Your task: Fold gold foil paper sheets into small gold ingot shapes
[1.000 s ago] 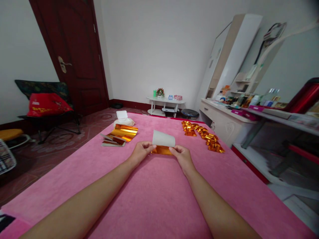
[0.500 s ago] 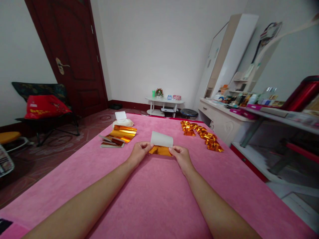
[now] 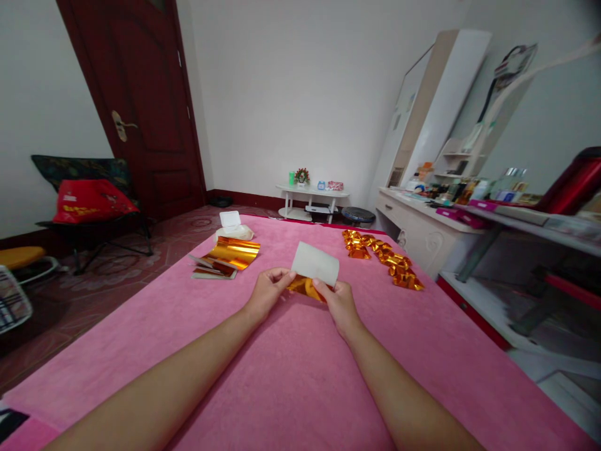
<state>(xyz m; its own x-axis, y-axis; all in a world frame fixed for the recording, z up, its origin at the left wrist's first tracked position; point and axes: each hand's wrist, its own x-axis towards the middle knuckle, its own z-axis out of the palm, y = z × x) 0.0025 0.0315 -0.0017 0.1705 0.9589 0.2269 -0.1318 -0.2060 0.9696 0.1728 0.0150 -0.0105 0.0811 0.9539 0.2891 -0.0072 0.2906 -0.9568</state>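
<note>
On my pink bed (image 3: 300, 388), a stack of gold foil sheets (image 3: 228, 255) lies near the left edge, with a white wipes pack (image 3: 233, 227) just beyond it toward the far left corner. A row of folded gold pieces (image 3: 382, 255) runs along the right edge. Past the far edge stand a dark red door (image 3: 145, 106) and a small white table (image 3: 312, 191).

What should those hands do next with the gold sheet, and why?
Probably lay the raised half down and press a crease. The left hand and right hand each pinch the gold sheet near its lower edge, and its white back curls upward, unflattened. A row of folded gold pieces lies on the pink cover to the right, hinting at the same shape.
</note>
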